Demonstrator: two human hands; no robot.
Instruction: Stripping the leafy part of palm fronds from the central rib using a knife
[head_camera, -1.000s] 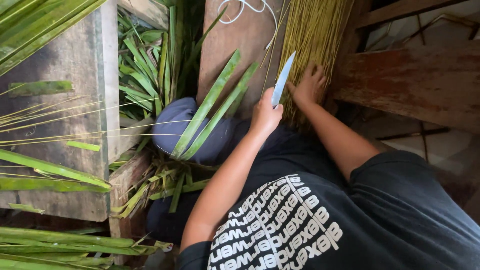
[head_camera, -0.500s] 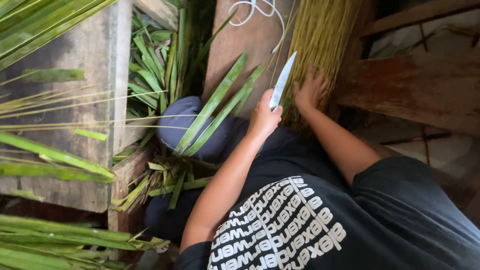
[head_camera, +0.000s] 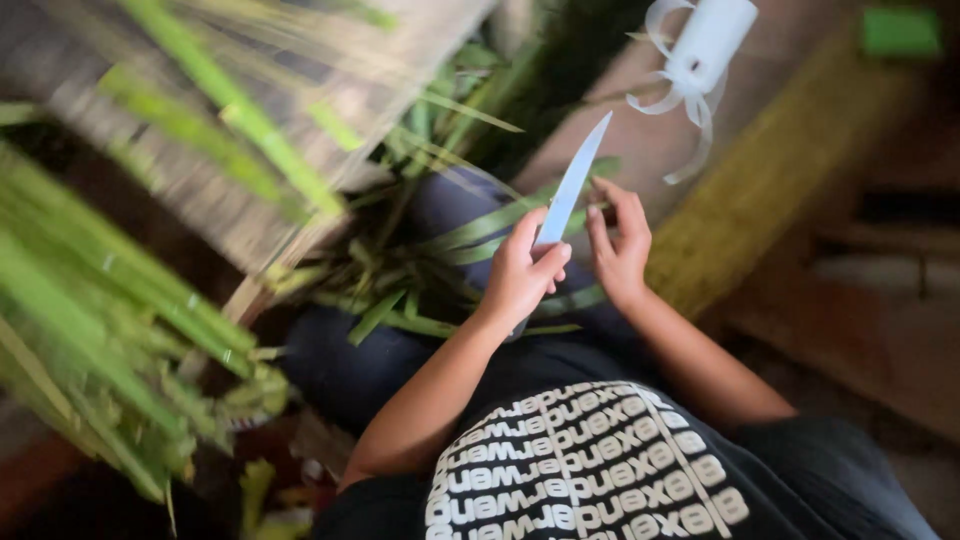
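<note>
Mid-work, frame blurred by motion, so detail is limited.

Left hand (head_camera: 520, 275): closed around the handle of the knife (head_camera: 572, 185), thumb and fingers wrapped tight. The pale blade points up and away from my body. The handle itself is hidden inside the grip.

Right hand (head_camera: 620, 245): just right of the knife, fingers half curled and narrow, tips near the blade's lower part. It seems to pinch or touch a green leaf strip (head_camera: 480, 235) that runs across beneath the knife. I cannot tell whether the strip is truly gripped or only touched.

Around the knife:
- Below and left of it, more cut leaf strips and green scraps (head_camera: 390, 305) lie over my dark-clothed lap (head_camera: 340, 365).
- Right of it, a thick bundle of yellowish stripped sticks (head_camera: 770, 190), lying slantwise, apart from both hands.
- Above and right of it, a white spool with loose ribbon ends (head_camera: 705, 45).
- Far left of it, long whole green fronds (head_camera: 90, 300), heavily blurred, by a grey wooden tabletop (head_camera: 130, 110).

Progress, as I judge it: somewhere in the middle. The stick bundle is already sizeable and the scrap heap on my lap is plentiful, so a good share of leaves looks stripped. The whole fronds at far left look untouched, so plenty remains. The strip under the knife looks like the piece in hand now, and it is not yet visibly split.
</note>
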